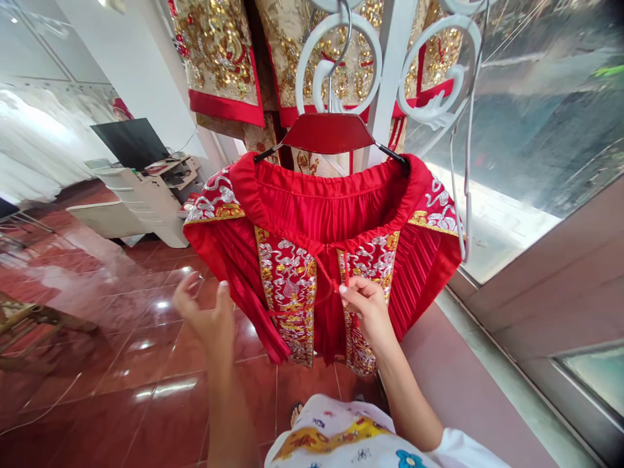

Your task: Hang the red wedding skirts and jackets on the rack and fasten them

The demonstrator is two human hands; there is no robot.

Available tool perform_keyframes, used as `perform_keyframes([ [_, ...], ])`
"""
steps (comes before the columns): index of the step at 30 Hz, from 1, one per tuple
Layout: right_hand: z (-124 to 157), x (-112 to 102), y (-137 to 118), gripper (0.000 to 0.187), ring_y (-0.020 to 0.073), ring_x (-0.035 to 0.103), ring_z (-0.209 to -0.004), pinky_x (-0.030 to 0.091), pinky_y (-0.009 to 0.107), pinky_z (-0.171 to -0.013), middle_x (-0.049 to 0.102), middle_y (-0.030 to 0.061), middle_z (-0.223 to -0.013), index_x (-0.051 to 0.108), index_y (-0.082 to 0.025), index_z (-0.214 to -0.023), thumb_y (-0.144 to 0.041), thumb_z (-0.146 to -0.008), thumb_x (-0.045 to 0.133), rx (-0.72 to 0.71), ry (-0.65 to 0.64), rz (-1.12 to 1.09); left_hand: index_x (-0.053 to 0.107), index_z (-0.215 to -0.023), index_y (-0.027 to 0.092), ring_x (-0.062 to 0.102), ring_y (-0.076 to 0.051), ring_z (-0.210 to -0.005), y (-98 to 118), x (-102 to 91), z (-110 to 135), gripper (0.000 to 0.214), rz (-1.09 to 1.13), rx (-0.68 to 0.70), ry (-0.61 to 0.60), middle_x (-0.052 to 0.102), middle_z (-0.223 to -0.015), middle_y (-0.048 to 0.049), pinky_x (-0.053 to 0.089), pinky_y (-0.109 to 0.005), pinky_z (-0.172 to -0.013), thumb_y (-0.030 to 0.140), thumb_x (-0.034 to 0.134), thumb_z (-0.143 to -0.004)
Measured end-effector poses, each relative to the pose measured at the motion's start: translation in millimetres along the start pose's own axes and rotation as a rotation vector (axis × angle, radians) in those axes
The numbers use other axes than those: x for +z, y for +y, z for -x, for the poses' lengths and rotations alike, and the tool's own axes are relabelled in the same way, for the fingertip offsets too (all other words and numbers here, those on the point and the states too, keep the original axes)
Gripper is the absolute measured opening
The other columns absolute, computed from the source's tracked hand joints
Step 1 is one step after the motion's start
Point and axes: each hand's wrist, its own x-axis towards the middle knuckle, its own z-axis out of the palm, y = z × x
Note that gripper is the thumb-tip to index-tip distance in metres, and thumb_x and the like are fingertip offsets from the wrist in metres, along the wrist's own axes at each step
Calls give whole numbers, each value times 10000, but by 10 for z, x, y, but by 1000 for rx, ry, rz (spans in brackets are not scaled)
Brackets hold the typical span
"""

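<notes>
A red pleated skirt (292,292) with silver and gold embroidered panels hangs by its gathered waistband from a dark red hanger (327,133). Two ends of a red drawstring (322,265) come out at the front of the waistband. My right hand (365,305) pinches the drawstring between thumb and fingertips, where it seems to be knotted. Off to the left of the skirt, my left hand (202,309) is raised with thumb and fingers apart, holding nothing; it is slightly blurred.
White scrolled ironwork (375,58) carries the hanger's hook. Behind it hang gold-sequined garments (219,58) with red hems. A white wire hanger (468,182) dangles at the right, beside a window (517,130). A desk (141,201) with a monitor (130,144) stands at left on red tiles.
</notes>
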Motion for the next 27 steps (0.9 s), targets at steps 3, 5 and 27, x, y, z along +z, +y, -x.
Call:
perform_keyframes([
  [3,-23,68,-5,281,52,263,-446,164,223,-442,430,-54,-502,503,-162,-572,-342,-717,664,-24,-50,94,631,-955,171,582,-183,-924,429,248,315,293,238,39,-550,637,-959,-57,448,-329,-887,393,470,-851],
  [5,-41,106,-15,291,56,274,-460,184,222,-449,409,-57,-505,481,-165,-572,-349,-728,645,-50,-77,162,649,-915,165,601,-172,-858,659,449,521,383,379,-18,-901,655,-875,-56,465,-306,-851,444,389,-884],
  [27,-423,-364,-546,194,198,547,-716,404,321,-672,642,76,-777,657,-169,-797,-312,-830,530,-642,419,1082,635,-776,157,488,-101,-533,909,600,-178,185,-55,504,-343,570,-663,-4,390,-215,-549,322,553,-791],
])
